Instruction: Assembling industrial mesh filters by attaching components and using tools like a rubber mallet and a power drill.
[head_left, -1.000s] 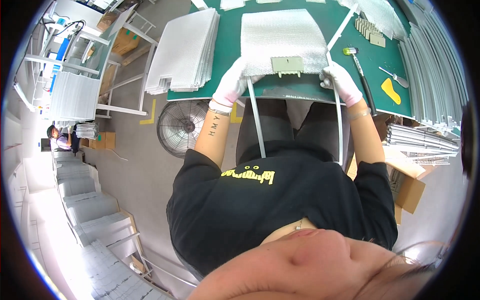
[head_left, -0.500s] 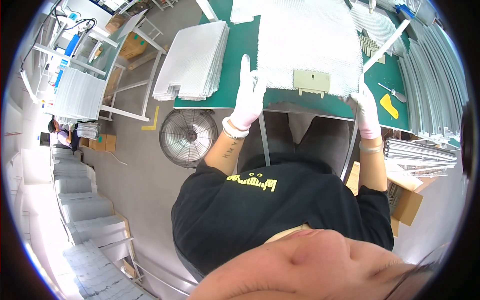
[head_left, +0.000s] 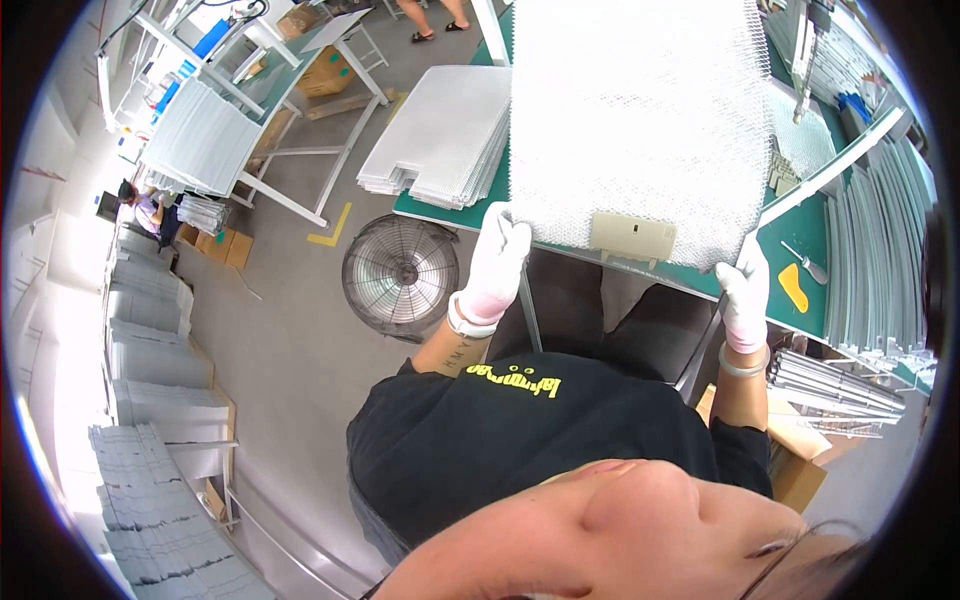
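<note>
A large white mesh panel spans the view in front of me, its near edge lifted above the green table's front edge. A flat beige plastic plate with a small slot and short tabs sits at the middle of that near edge. My left hand, in a white glove, is closed at the panel's near left corner. Also gloved, my right hand grips the near right corner, thumb on top. Its fingers under the mesh are partly hidden.
To the left lies a stack of mesh panels on the green table. A screwdriver and a yellow flat tool lie at the right, beside standing panels. A floor fan stands below left. A person is far left.
My left hand has closed from spread fingers onto the panel's corner. The panel's near edge has come toward me, and both hands with it. The view has shifted too.
</note>
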